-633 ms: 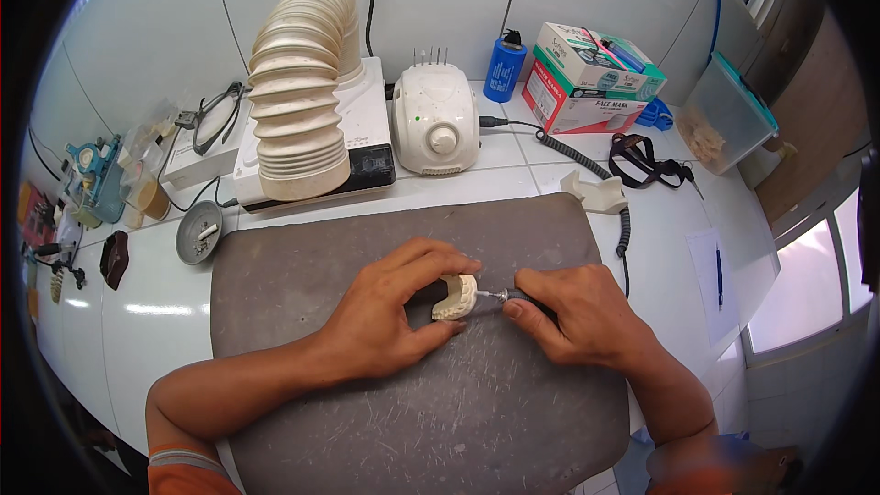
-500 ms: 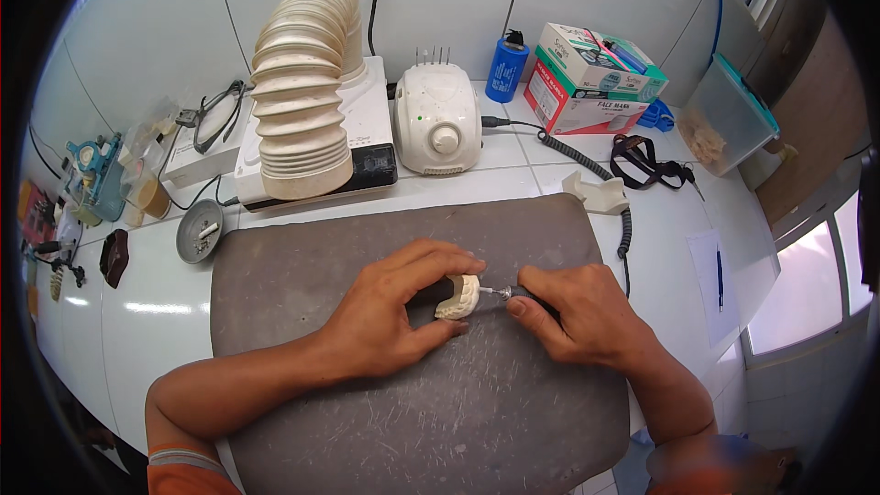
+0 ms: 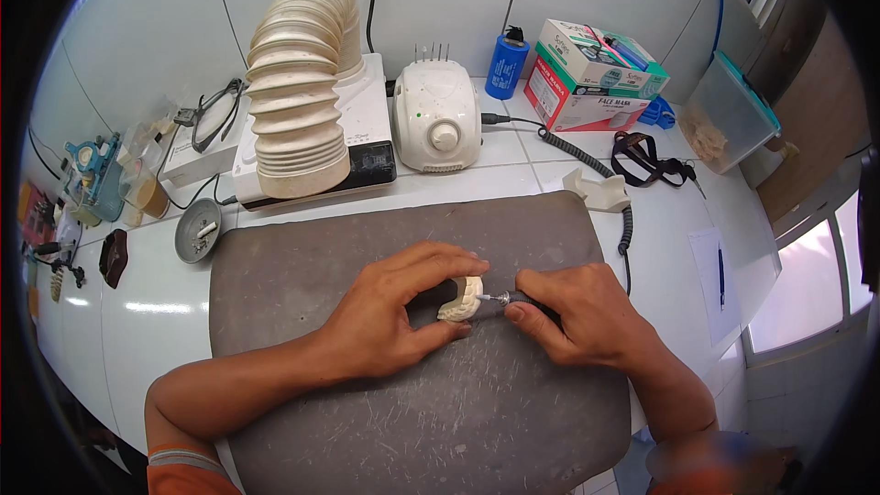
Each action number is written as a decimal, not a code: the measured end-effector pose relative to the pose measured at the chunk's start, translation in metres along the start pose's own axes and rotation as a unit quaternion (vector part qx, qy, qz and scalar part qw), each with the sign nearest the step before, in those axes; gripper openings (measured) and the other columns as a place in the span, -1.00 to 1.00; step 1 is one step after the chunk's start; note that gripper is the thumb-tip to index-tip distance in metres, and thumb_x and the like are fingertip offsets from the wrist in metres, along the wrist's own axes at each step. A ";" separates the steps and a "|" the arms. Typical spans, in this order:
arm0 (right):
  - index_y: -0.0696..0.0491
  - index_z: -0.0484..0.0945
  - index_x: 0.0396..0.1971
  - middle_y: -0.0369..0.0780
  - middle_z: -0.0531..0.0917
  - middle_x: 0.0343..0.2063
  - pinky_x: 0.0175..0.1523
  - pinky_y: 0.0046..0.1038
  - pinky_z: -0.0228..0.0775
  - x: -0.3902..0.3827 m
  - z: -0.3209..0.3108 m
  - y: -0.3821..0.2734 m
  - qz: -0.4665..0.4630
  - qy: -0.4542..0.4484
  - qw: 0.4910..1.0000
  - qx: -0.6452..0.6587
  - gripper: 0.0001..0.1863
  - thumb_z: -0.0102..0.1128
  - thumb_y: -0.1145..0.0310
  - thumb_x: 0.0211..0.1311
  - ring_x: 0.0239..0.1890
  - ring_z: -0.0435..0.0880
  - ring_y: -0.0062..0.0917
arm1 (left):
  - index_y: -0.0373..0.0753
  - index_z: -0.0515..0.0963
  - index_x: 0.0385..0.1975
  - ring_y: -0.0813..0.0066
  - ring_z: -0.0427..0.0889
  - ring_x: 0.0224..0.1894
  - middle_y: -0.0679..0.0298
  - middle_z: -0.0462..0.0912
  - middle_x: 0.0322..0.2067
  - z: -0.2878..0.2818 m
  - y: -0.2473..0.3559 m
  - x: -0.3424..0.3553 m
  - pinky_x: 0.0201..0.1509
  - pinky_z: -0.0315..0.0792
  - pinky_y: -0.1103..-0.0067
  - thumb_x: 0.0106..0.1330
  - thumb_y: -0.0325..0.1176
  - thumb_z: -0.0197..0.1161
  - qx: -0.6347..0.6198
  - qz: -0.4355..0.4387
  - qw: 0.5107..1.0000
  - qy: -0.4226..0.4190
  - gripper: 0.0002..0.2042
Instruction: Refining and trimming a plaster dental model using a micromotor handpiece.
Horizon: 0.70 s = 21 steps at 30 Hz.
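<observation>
My left hand (image 3: 403, 302) grips a cream-coloured plaster dental model (image 3: 461, 301) between its thumb and fingers, with the row of teeth turned to the right. In my right hand (image 3: 573, 312) is a dark-handled rotary handpiece (image 3: 522, 299), closed in the fingers. The handpiece's thin bur (image 3: 491, 298) points left and reaches the toothed side of the model; whether it presses on it I cannot tell. Both hands are over a worn grey-brown mat (image 3: 367, 431). Part of the model is hidden by the left fingers.
Behind the mat stand a white dust extractor with a ribbed hose (image 3: 298, 101) and a white control unit (image 3: 437, 119). A coiled cord (image 3: 625, 234) runs past a white handpiece rest (image 3: 596, 191). Stacked boxes (image 3: 591, 82) are back right; a grey dish (image 3: 198, 231) sits left.
The right hand and handpiece have shifted very slightly left and the model slightly right, so the bur tip is nearer the teeth. Both grips are kept.
</observation>
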State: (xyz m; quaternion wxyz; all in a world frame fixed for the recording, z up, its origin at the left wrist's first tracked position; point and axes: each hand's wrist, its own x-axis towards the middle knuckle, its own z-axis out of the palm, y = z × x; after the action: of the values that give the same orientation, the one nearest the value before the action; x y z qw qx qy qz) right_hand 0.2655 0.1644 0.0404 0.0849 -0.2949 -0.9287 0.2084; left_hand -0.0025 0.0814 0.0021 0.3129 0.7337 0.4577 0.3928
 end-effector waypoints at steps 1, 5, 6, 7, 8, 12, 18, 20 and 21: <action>0.08 0.54 -0.34 -0.04 0.71 -0.52 -0.30 0.03 0.44 0.000 0.000 0.000 -0.003 -0.002 1.000 0.001 -0.55 0.22 -0.01 0.64 -0.46 0.70 0.05 | -0.21 0.68 0.33 0.10 0.73 0.32 0.04 0.72 0.26 0.000 0.000 0.000 0.43 0.60 0.31 0.20 -0.44 0.68 0.000 0.000 1.000 0.000 -0.37; 0.07 0.55 -0.34 -0.04 0.72 -0.52 -0.30 0.02 0.44 0.001 0.001 0.001 0.009 -0.002 1.000 -0.002 -0.55 0.22 -0.02 0.63 -0.45 0.71 0.04 | -0.21 0.68 0.33 0.11 0.74 0.32 0.04 0.72 0.26 -0.001 0.001 0.000 0.43 0.60 0.31 0.20 -0.44 0.68 0.006 -0.004 1.000 -0.003 -0.37; 0.07 0.56 -0.33 -0.04 0.72 -0.52 -0.30 0.02 0.44 0.001 0.000 0.001 0.002 -0.005 1.000 -0.002 -0.55 0.23 -0.02 0.63 -0.45 0.71 0.04 | -0.20 0.68 0.34 0.11 0.74 0.31 0.04 0.72 0.26 -0.001 0.001 0.000 0.42 0.60 0.31 0.20 -0.43 0.69 0.008 -0.002 1.000 -0.003 -0.37; 0.07 0.56 -0.33 -0.04 0.71 -0.52 -0.30 0.02 0.45 0.000 0.000 0.002 -0.004 -0.008 1.000 -0.002 -0.56 0.23 -0.02 0.62 -0.45 0.71 0.04 | -0.20 0.68 0.34 0.11 0.74 0.31 0.04 0.72 0.26 -0.001 0.001 0.000 0.42 0.60 0.31 0.20 -0.43 0.69 0.008 -0.002 1.000 -0.003 -0.37; 0.07 0.56 -0.33 -0.04 0.71 -0.52 -0.30 0.02 0.45 0.000 0.000 0.002 -0.004 -0.008 1.000 -0.002 -0.56 0.23 -0.02 0.62 -0.45 0.71 0.04 | -0.20 0.68 0.34 0.11 0.74 0.32 0.04 0.72 0.26 -0.001 0.000 0.000 0.43 0.60 0.31 0.20 -0.43 0.69 0.006 -0.001 1.000 -0.003 -0.37; 0.07 0.58 -0.32 -0.04 0.71 -0.53 -0.30 0.02 0.45 0.001 0.000 0.002 0.000 -0.007 1.000 -0.001 -0.56 0.23 -0.02 0.62 -0.45 0.72 0.04 | -0.19 0.68 0.35 0.11 0.73 0.32 0.04 0.72 0.26 0.000 0.000 -0.001 0.43 0.59 0.31 0.20 -0.42 0.69 0.002 -0.006 1.000 -0.002 -0.36; 0.07 0.58 -0.34 -0.04 0.71 -0.54 -0.30 0.02 0.45 0.000 -0.002 0.001 -0.003 -0.015 1.000 -0.004 -0.55 0.24 -0.03 0.62 -0.46 0.72 0.03 | -0.19 0.68 0.35 0.11 0.73 0.32 0.04 0.72 0.25 0.000 0.001 0.000 0.43 0.59 0.31 0.20 -0.42 0.68 0.001 -0.013 1.000 -0.002 -0.36; 0.07 0.58 -0.34 -0.04 0.71 -0.54 -0.30 0.02 0.45 0.000 -0.001 0.001 -0.002 -0.019 1.000 -0.006 -0.55 0.24 -0.03 0.61 -0.46 0.72 0.03 | -0.18 0.68 0.35 0.11 0.73 0.31 0.05 0.72 0.25 0.000 0.002 -0.001 0.43 0.58 0.31 0.21 -0.41 0.68 0.004 -0.014 1.000 -0.004 -0.37; 0.07 0.58 -0.34 -0.04 0.71 -0.55 -0.30 0.01 0.45 0.000 -0.001 0.001 -0.003 -0.016 1.000 -0.003 -0.55 0.24 -0.03 0.61 -0.46 0.72 0.02 | -0.18 0.68 0.35 0.11 0.73 0.31 0.05 0.72 0.24 0.000 0.001 -0.001 0.43 0.58 0.31 0.21 -0.41 0.67 0.007 -0.015 1.000 -0.005 -0.37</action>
State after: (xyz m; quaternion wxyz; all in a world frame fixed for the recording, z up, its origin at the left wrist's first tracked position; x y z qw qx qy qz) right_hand 0.2659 0.1656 0.0406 0.0696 -0.2894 -0.9312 0.2102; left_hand -0.0023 0.0796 0.0029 0.3158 0.7307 0.4700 0.3814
